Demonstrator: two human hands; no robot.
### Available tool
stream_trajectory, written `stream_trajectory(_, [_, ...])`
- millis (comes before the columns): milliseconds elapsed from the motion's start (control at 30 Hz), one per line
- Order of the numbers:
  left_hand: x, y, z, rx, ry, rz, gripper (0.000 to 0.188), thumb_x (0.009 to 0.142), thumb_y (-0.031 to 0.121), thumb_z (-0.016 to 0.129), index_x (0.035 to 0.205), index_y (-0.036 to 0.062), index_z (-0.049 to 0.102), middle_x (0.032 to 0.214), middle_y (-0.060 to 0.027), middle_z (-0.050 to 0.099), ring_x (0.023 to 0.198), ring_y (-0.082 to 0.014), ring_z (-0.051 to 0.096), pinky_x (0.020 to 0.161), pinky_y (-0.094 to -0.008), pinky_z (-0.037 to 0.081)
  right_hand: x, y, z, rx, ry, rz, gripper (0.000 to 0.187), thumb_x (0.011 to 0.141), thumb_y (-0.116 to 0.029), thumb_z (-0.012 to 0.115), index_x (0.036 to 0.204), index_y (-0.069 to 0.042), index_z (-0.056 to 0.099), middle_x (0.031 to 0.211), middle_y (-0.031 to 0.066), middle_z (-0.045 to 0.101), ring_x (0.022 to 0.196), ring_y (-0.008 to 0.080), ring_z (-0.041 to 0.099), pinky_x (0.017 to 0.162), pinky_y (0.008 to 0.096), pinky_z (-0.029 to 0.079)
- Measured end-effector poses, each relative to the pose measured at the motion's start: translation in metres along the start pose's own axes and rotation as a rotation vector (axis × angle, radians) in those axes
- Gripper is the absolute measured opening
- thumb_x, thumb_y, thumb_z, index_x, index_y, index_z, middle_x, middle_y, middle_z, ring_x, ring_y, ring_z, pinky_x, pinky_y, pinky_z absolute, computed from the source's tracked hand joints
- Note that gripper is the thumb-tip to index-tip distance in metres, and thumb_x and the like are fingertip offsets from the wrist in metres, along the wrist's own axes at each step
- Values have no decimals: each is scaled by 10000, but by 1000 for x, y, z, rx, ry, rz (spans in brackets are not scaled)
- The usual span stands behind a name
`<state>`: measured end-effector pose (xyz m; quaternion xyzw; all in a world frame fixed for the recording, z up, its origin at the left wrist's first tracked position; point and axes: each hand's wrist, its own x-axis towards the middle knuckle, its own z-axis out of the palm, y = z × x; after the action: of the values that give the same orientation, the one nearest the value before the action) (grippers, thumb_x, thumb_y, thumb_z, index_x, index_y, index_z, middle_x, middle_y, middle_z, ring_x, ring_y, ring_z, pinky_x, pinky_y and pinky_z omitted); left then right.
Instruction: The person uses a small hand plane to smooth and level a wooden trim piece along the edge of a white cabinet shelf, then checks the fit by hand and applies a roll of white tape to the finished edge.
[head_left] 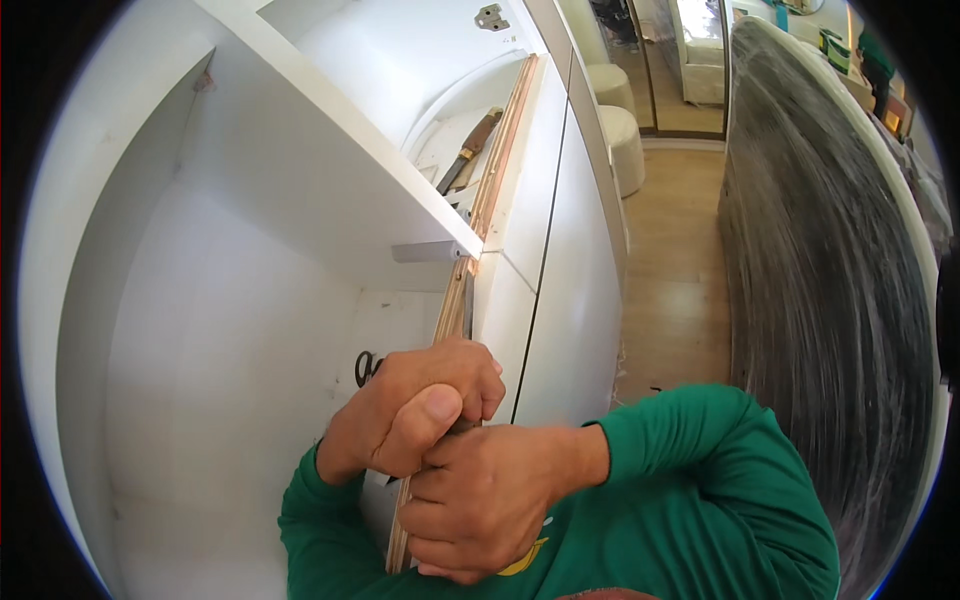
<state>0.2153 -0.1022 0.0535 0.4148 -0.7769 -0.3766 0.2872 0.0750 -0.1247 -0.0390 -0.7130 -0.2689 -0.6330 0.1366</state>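
Note:
My left hand point(425, 400) is closed over the layered plywood edge point(452, 310) of the white cabinet, its thumb lying across the top. Just behind it and touching it, my right hand point(490, 505) is also closed, fingers curled down. A dark bit of something shows between the two fists, but the hands hide what it is. Ahead of my left knuckles, a narrow grey strip point(468, 308) runs along the plywood. Beside my left wrist, a black looped thing point(366, 368) lies partly hidden inside the cabinet.
A wooden-handled tool with a dark blade point(472, 150) lies in the far compartment, past a white divider point(360, 125). A metal hinge point(491, 17) is at the top. On the right stands a plastic-wrapped panel point(820, 260), with wooden floor point(680, 290) between it and the cabinet.

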Motion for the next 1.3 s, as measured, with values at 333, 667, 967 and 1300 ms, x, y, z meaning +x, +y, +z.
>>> stream_trajectory(333, [-2, -1, 2, 19, -40, 6, 480, 1065, 327, 422, 755, 9, 603, 840, -168, 696, 796, -329, 621, 988, -536, 562, -1, -11, 3, 37, -24, 30, 364, 894, -307, 723, 637, -108, 559, 671, 38, 486, 572, 208, 556, 561, 400, 437])
stream_trajectory(667, [-2, 3, 1, 54, -22, -79, 481, 1058, 319, 422, 745, 6, 610, 826, -166, 684, 807, -329, 624, 995, -523, 558, -3, -2, 2, 13, -57, 0, 353, 935, -284, 752, 698, -103, 563, 724, 47, 491, 621, 233, 575, 610, 392, 457])
stream_trajectory(967, [-3, -1, -1, 14, -24, -63, 481, 1056, 318, 426, 735, 9, 608, 810, -162, 688, 804, -326, 629, 1017, -523, 542, 0, -5, 6, -12, -60, -16, 354, 952, -291, 741, 707, -101, 570, 722, 45, 485, 618, 227, 565, 602, 396, 456])
stream_trajectory(1300, [0, 0, 1, 75, -47, -28, 495, 1060, 325, 405, 736, 9, 603, 796, -157, 680, 785, -309, 626, 1005, -517, 556, -6, -6, 6, -20, -55, -17, 360, 938, -298, 737, 690, -107, 559, 710, 42, 469, 614, 213, 553, 603, 392, 458])
